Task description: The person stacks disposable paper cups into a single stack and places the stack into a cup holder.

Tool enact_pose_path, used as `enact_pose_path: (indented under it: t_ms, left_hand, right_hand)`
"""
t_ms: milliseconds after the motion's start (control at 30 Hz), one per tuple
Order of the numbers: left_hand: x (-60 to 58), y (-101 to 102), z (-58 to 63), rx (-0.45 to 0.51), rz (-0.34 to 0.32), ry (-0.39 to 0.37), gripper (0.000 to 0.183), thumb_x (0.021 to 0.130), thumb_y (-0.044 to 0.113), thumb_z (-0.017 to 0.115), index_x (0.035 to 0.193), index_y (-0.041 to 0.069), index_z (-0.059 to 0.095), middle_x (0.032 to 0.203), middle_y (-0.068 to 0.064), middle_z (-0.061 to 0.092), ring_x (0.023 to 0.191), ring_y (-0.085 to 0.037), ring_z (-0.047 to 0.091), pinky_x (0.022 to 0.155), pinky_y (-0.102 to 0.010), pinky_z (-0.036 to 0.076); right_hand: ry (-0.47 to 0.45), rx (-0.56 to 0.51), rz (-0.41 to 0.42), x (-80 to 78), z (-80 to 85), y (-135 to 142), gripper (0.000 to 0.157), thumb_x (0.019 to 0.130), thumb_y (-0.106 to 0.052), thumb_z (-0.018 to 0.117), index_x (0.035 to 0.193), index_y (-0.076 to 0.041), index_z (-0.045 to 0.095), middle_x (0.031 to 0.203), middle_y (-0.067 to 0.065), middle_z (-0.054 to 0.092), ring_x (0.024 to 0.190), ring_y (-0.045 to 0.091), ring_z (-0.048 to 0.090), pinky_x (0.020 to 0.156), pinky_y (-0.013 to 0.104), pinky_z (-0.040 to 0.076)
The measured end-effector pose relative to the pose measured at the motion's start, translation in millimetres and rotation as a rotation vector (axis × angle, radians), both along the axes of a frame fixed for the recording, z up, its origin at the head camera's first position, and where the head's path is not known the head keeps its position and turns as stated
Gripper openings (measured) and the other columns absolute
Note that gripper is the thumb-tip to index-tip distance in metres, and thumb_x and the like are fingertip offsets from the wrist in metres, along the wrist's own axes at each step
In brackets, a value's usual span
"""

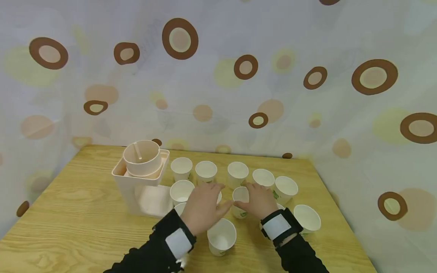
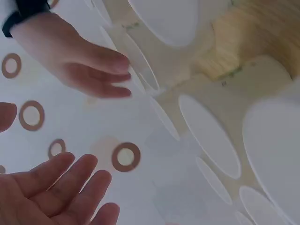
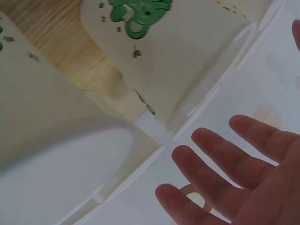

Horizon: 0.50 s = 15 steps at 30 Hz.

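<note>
Both bare hands hover palms down over a group of white paper cups on a wooden table. My left hand (image 1: 204, 206) is above the left-middle cups, partly covering them, with its fingers stretched out and holding nothing. Close to it, my right hand (image 1: 258, 201) has its thumb and fingers spread beside a middle cup (image 1: 239, 213), which it overlaps in the head view. In the right wrist view, loosely extended fingers (image 3: 220, 173) hang near a cup with a green print (image 3: 154, 56). The nearest cup (image 1: 222, 237) stands upright between the forearms.
A back row of cups (image 1: 206, 170) stands along the far side, with a single cup (image 1: 307, 219) at the right. To the left is a cream plastic box (image 1: 128, 193) holding a round cup-shaped part (image 1: 145, 159). A patterned curtain (image 1: 218, 83) hangs behind the wooden table (image 1: 68, 216).
</note>
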<state>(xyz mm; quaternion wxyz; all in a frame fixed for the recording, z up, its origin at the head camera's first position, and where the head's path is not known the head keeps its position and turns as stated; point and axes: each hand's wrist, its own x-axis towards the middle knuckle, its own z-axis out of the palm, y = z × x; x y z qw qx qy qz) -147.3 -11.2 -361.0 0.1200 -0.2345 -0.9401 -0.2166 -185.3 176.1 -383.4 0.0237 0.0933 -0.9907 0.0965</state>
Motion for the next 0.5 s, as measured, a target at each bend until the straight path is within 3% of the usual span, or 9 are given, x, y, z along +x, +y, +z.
enact_pose_path:
  t_ms: [133, 200, 267, 400, 500]
  left_hand:
    - [30.2, 4.5, -13.2, -0.042, -0.092, -0.128, 0.06, 0.083, 0.045, 0.063, 0.122, 0.0, 0.055, 0.12, -0.014, 0.06, 0.11, -0.027, 0.057, 0.089, -0.038, 0.049]
    - [40.0, 6.6, -27.2, -0.09, -0.107, -0.204, 0.074, 0.079, 0.053, 0.065, 0.128, -0.001, 0.05, 0.129, -0.015, 0.054, 0.116, -0.028, 0.053, 0.092, -0.039, 0.048]
    - [45.7, 8.7, -42.4, -0.149, -0.1, -0.234, 0.086, 0.073, 0.059, 0.069, 0.131, -0.001, 0.047, 0.133, -0.017, 0.05, 0.119, -0.029, 0.05, 0.094, -0.039, 0.047]
    - [50.4, 12.2, -67.1, -0.205, -0.062, -0.181, 0.082, 0.069, 0.049, 0.077, 0.129, 0.0, 0.049, 0.128, -0.015, 0.052, 0.115, -0.028, 0.052, 0.09, -0.034, 0.049]
    - [52.2, 15.0, -79.5, -0.146, -0.037, -0.155, 0.075, 0.07, 0.044, 0.077, 0.127, 0.002, 0.051, 0.119, -0.011, 0.054, 0.106, -0.024, 0.053, 0.085, -0.029, 0.05]
  right_hand:
    - [-0.007, 0.039, -0.017, -4.2, -6.4, 3.3, 0.074, 0.07, -0.048, 0.076, 0.127, -0.004, 0.054, 0.117, 0.022, 0.06, 0.102, 0.043, 0.058, 0.085, 0.056, 0.046]
    - [-0.005, 0.063, -0.028, -5.7, -8.7, 3.5, 0.076, 0.068, -0.047, 0.077, 0.127, -0.004, 0.055, 0.116, 0.022, 0.06, 0.104, 0.042, 0.057, 0.085, 0.055, 0.046]
    - [-0.005, 0.084, -0.038, -6.3, -11.4, 2.9, 0.076, 0.067, -0.047, 0.078, 0.127, -0.004, 0.055, 0.114, 0.021, 0.061, 0.103, 0.041, 0.057, 0.084, 0.054, 0.047]
    - [-0.002, 0.107, -0.041, -3.4, -18.3, 1.3, 0.075, 0.065, -0.045, 0.079, 0.125, -0.005, 0.057, 0.107, 0.02, 0.063, 0.097, 0.038, 0.058, 0.079, 0.051, 0.049]
    - [-0.007, 0.126, -0.037, 0.1, -23.1, 2.1, 0.074, 0.065, -0.046, 0.079, 0.123, -0.004, 0.058, 0.102, 0.018, 0.063, 0.094, 0.037, 0.059, 0.076, 0.051, 0.049]
